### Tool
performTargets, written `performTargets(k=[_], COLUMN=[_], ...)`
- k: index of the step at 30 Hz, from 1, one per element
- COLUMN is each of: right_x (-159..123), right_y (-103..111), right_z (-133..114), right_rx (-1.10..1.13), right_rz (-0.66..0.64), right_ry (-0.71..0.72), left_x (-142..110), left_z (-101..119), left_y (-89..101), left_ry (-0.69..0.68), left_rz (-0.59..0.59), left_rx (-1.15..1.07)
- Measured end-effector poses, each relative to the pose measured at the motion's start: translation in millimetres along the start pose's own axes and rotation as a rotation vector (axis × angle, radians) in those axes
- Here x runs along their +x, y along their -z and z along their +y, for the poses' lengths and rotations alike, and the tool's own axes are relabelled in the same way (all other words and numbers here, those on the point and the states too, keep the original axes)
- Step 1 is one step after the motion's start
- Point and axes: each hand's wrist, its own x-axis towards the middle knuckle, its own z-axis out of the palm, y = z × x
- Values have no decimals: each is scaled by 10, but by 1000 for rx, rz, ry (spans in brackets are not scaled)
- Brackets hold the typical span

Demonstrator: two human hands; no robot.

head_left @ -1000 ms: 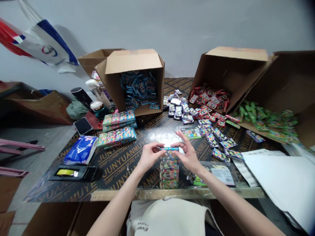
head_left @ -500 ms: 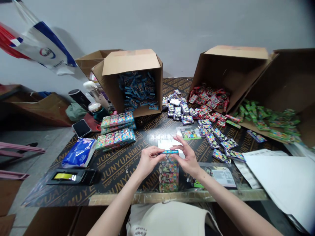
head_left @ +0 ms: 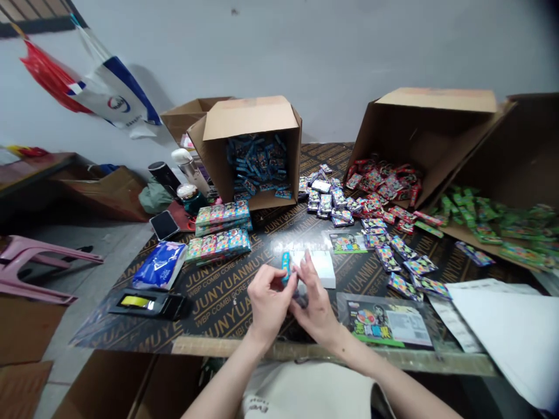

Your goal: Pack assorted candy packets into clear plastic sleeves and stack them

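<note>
Setting: grey-walled workroom; dark plywood table (head_left: 227, 294) printed repeatedly "JUNYUANMUYE" and "WBP COMBI CORE F-F".

Item 1. Left hand (head_left: 267, 302) and right hand (head_left: 315, 302), close together near the table's front edge, fingers curled and pinching a small blue packet (head_left: 285, 266) that stands on end between the fingertips. Beneath the hands a stack of similar packets seems to sit, mostly hidden (count not legible).

Handling note: the packet is judged light, a thin card or foil sleeve with a glossy face, likely a little slippery; a pinch across the narrow edges, as here, should hold it without creasing the face.

Item 2. White flat box (head_left: 321, 265), just beyond the fingertips.

Item 3. Clear printed bag (head_left: 386, 326), flat at the right of the hands; green cartoon label, text too small to read.

Item 4. Two bundles of assorted packets (head_left: 218, 230), left of centre, one behind the other.

Item 5. Blue tissue pack (head_left: 159, 265) and black tape dispenser (head_left: 146, 304), far left.

Item 6. Loose packets (head_left: 402, 256) strewn across the middle and right.

Item 7. Tipped cardboard boxes: one of blue packets (head_left: 255, 151), one of red packets (head_left: 419, 134), one of green packets (head_left: 519, 163).

Item 8. White sheets (head_left: 510, 326), right front corner.

Item 9. Hanging plastic bag (head_left: 111, 96), red, white and blue, logo unreadable.
</note>
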Motion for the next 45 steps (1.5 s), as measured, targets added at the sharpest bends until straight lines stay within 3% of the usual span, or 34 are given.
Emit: performTargets(k=[4,6,9,13,16,20,25,28,31,34,39,42,45], right_x=[67,79,46,81,255,527,705,731,722,699,644,614,599], right_y=[85,153,228,423,661,838,793,756,726,693,644,613,592], right_z=[44,82,190,304,219,-25,-106,-40,16,40,31,26,113], right_rx=[410,590,667,509,323,260,379,420,402,335,161,64,114], right_rz=[82,88,80,196,276,125,-200,-301,-359,-381,-352,-279,-200], right_ry=[-179,-256,-318,-299,-255,-219,-287,-325,-350,-372,-320,-290,-370], left_x=[89,158,194,132,87,73,106,123,126,120,78,43,56], left_z=[-46,-94,-148,-170,-184,-199,-198,-208,-201,-179,-178,-167,-153], left_y=[75,106,59,-73,-122,-157,-234,-262,-251,-237,-310,-365,-357], left_ry=[-63,-86,-62,-112,-159,-212,-159,-10,41,20,40,44,47], left_rz=[-103,-213,-396,-403,-416,-420,-446,-413,-433,-460,-375,-356,-388], left_rx=[23,-14,-140,-132,-105,-115,-182,-247,-280,-272,-213,-220,-225])
